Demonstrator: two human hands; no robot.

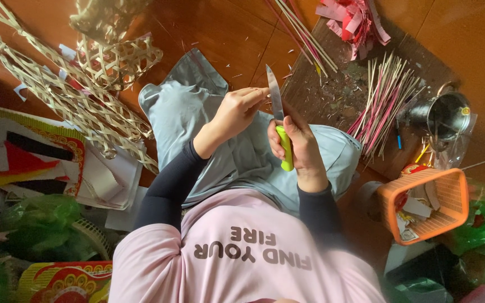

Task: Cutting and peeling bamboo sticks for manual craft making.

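Observation:
My right hand grips the lime-green handle of a knife over my lap, with the steel blade pointing away from me. My left hand is just left of the blade, its fingertips pinched together against the blade's side. They seem to hold a thin sliver of stick, which is barely visible. Both forearms are in dark sleeves. My legs, in grey trousers, stretch out under the hands.
A wooden board ahead holds a pile of thin pink and pale sticks and red paper scraps. A metal cup and an orange basket stand at right. Woven bamboo lattice and coloured paper lie at left.

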